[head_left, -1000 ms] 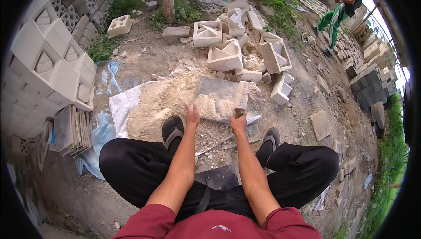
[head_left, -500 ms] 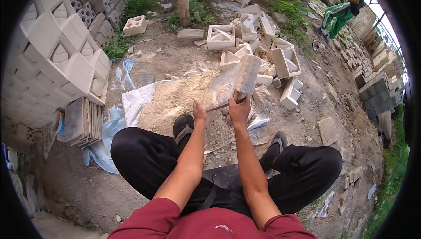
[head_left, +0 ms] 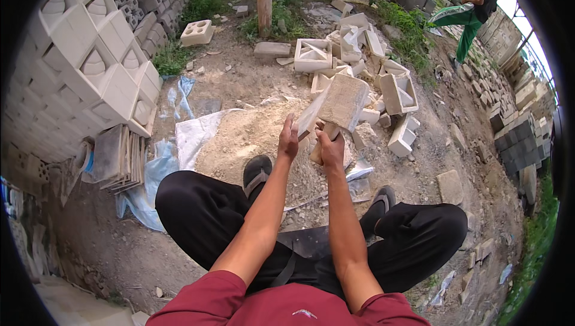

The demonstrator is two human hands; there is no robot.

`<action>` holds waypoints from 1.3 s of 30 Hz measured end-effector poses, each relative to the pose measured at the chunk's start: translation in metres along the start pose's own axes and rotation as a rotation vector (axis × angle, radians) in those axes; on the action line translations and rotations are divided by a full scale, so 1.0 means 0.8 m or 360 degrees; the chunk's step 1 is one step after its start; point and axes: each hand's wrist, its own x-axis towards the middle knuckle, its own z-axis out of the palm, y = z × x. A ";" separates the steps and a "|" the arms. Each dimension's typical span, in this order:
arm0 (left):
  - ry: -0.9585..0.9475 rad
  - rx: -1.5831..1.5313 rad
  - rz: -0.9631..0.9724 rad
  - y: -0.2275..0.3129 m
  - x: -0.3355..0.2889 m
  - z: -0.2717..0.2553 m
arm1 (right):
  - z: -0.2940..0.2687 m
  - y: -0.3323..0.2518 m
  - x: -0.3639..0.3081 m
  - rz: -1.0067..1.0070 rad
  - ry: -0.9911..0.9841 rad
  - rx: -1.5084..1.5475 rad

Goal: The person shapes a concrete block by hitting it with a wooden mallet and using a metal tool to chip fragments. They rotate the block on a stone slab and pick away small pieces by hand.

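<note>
My right hand [head_left: 331,149] is closed round the short handle of a thick wooden mallet [head_left: 344,101], whose dusty, blocky head is raised in front of me. To its left, my left hand [head_left: 288,140] grips the near end of a thin, flat pale-grey plate [head_left: 312,116], which is tilted up beside the mallet head; its exact kind is unclear. The mallet head hides part of the plate's far side. Beneath both hands lies crumbled tan rubble [head_left: 245,137] on a white sheet [head_left: 190,140], between my sandalled feet.
Broken hollow blocks [head_left: 398,92] are heaped just ahead, right of centre. Patterned blocks [head_left: 114,80] are stacked high at left, with thin boards [head_left: 117,155] below. A wooden post [head_left: 264,2] stands ahead. A person in green trousers [head_left: 470,26] is at far right.
The mallet head has tilted and now shows more of its broad face. My left hand has risen and turned the plate upward. My view has shifted slightly; the far person has stepped, one leg lifted.
</note>
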 end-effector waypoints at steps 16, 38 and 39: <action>-0.0346 0.0782 0.0478 0.063 0.022 0.042 | -0.055 0.048 0.001 0.0445 -0.0189 0.0749; -0.0064 0.0479 0.0638 0.065 0.041 0.020 | -0.006 0.123 -0.071 0.0688 0.0033 -0.0231; -0.0093 0.0472 0.0590 0.066 0.041 0.020 | -0.005 0.125 -0.072 0.0705 0.0105 -0.0094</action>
